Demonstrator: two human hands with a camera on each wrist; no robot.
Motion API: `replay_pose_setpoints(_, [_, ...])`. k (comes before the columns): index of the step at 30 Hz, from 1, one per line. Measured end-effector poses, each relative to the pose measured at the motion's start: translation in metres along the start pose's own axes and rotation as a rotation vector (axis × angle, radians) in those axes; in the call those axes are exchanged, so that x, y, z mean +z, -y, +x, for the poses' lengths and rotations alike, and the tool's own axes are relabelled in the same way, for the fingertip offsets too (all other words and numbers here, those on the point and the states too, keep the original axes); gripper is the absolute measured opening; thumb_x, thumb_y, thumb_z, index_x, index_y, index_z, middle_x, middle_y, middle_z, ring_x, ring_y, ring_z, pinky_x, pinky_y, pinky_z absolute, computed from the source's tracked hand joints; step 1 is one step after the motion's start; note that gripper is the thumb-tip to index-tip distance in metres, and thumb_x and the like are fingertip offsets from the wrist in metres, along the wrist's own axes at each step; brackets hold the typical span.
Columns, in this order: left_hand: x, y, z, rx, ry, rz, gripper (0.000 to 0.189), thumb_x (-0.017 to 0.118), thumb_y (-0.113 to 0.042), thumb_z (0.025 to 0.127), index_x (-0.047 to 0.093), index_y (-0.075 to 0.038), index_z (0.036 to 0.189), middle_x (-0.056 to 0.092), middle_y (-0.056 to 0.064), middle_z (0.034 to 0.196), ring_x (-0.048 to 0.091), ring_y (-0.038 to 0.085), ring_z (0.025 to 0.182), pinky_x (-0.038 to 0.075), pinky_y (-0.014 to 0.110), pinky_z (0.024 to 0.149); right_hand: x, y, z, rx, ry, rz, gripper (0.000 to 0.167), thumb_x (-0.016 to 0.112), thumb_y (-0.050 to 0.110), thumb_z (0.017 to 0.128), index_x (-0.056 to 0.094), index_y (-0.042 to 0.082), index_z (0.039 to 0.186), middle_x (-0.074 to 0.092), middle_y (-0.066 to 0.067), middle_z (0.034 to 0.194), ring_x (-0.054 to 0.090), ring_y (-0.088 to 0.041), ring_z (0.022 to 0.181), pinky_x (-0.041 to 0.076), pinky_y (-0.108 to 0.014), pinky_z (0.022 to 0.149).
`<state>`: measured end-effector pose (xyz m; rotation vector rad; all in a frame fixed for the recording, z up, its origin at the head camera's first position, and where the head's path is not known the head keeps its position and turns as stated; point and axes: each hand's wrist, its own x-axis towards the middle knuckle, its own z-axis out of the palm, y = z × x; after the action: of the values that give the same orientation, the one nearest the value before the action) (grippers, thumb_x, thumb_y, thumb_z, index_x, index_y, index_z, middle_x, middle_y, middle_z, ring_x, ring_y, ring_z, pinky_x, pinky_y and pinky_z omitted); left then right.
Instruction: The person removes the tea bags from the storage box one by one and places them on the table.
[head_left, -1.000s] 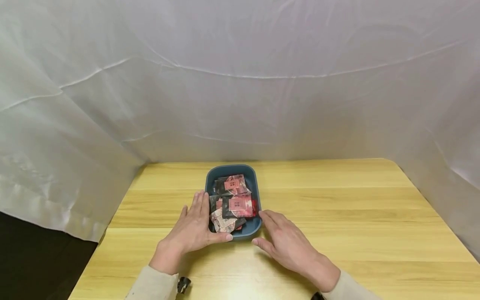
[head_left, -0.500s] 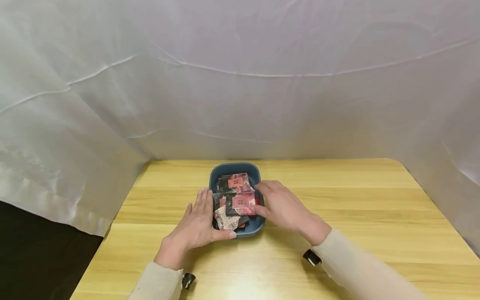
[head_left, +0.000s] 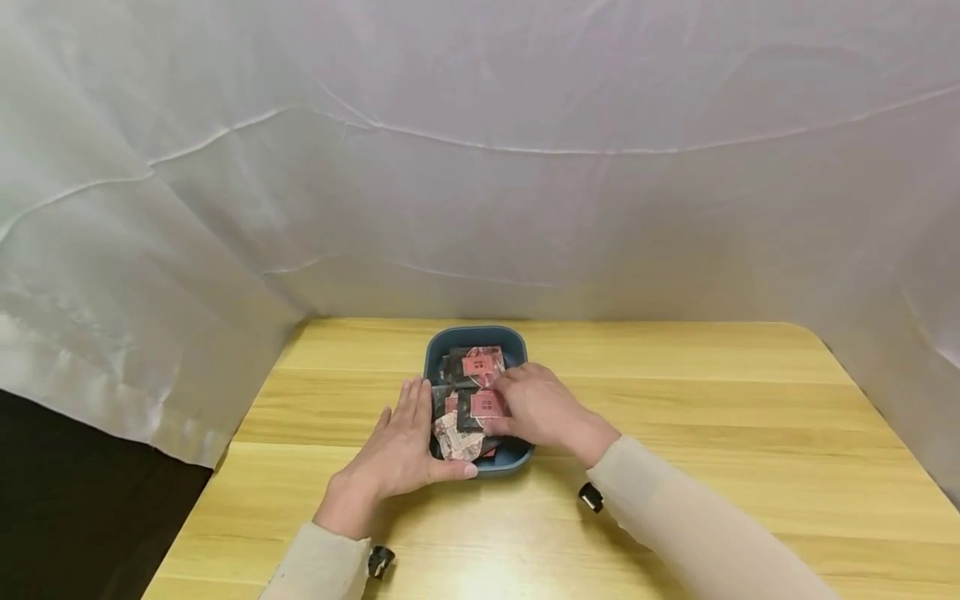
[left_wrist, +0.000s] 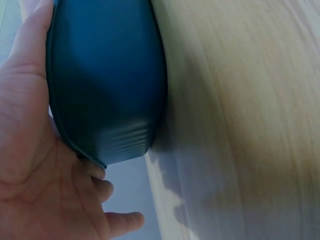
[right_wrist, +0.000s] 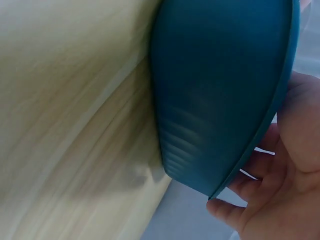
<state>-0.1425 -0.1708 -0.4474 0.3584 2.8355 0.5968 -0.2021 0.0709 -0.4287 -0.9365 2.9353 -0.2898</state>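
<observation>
A blue oblong bin [head_left: 476, 335] stands on the table with several small flat packets inside, printed in black, red and cream. My left hand [head_left: 393, 454] lies along the bin's left side with straight fingers, its thumb on the near rim. From the right, my right hand [head_left: 543, 408] reaches over the rim and holds a black-and-red packet [head_left: 483, 407], thumb at its near edge and fingers at its far edge. Another red-labelled packet [head_left: 477, 364] lies farther back, and a cream-printed one [head_left: 456, 437] nearer. Both wrist views show the bin's outer wall [left_wrist: 110, 75]; the packets are hidden there.
The bin stands on a wood-grain table [head_left: 675, 400] near its far edge. A pale cloth curtain [head_left: 480, 208] hangs behind and at both sides. Below the curtain, beyond the table's left edge, is a dark area [head_left: 82, 492].
My right hand has moved from outside the bin's near right corner, up over the rim and onto the black-and-red packet. My left hand has kept its place against the bin.
</observation>
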Motion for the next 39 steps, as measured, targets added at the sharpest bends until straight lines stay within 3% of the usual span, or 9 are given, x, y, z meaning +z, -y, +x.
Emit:
replay_pose_setpoints(7, [0.0016, -0.0012, -0.0006, 0.004, 0.001, -0.013, 0.150, 0.071, -0.090, 0.072, -0.003, -0.001, 0.168, -0.011, 0.016, 0.176, -0.006, 0.031, 0.164, 0.013, 0.064, 0.131, -0.0004, 0.0027, 0.0020, 0.049, 0.052, -0.011, 0.082, 0.082, 0.058, 0.086, 0.061, 0.006, 0.146, 0.061, -0.017, 0.148, 0.053, -0.038, 0.139, 0.030, -0.068, 0.124])
replay_pose_setpoints(17, [0.0038, -0.0031, 0.0002, 0.004, -0.004, -0.036, 0.150, 0.071, -0.090, 0.071, -0.003, -0.001, 0.168, -0.008, 0.016, 0.176, -0.005, 0.031, 0.165, 0.014, 0.064, 0.131, -0.0008, 0.0058, 0.0020, 0.080, 0.086, 0.027, 0.088, 0.082, 0.064, 0.082, 0.061, 0.009, 0.147, 0.059, -0.017, 0.149, 0.050, -0.039, 0.143, 0.023, -0.071, 0.125])
replay_pose_setpoints(25, [0.0041, -0.0034, 0.0001, 0.005, -0.002, -0.039, 0.150, 0.073, -0.087, 0.072, -0.004, -0.002, 0.168, -0.010, 0.015, 0.176, -0.004, 0.032, 0.165, 0.014, 0.063, 0.131, -0.0025, 0.0070, 0.0018, 0.069, 0.052, -0.021, 0.078, 0.082, 0.059, 0.085, 0.065, 0.009, 0.142, 0.065, -0.014, 0.137, 0.056, -0.038, 0.132, 0.029, -0.073, 0.122])
replay_pose_setpoints(32, [0.0052, -0.0038, 0.0007, 0.004, -0.001, -0.052, 0.150, 0.073, -0.088, 0.072, -0.004, -0.003, 0.168, -0.008, 0.016, 0.177, -0.005, 0.031, 0.165, 0.014, 0.064, 0.131, -0.0023, 0.0089, 0.0034, 0.098, 0.083, -0.037, 0.096, 0.080, 0.064, 0.085, 0.052, 0.006, 0.155, 0.053, -0.019, 0.157, 0.047, -0.044, 0.146, 0.025, -0.072, 0.124])
replay_pose_setpoints(39, [0.0059, -0.0048, 0.0010, 0.019, -0.007, -0.056, 0.149, 0.073, -0.087, 0.072, -0.003, -0.002, 0.168, -0.005, 0.018, 0.177, -0.003, 0.032, 0.165, 0.015, 0.064, 0.130, -0.0021, 0.0089, 0.0026, 0.102, 0.092, -0.043, 0.107, 0.084, 0.063, 0.080, 0.044, 0.004, 0.160, 0.051, -0.020, 0.159, 0.046, -0.042, 0.146, 0.024, -0.073, 0.124])
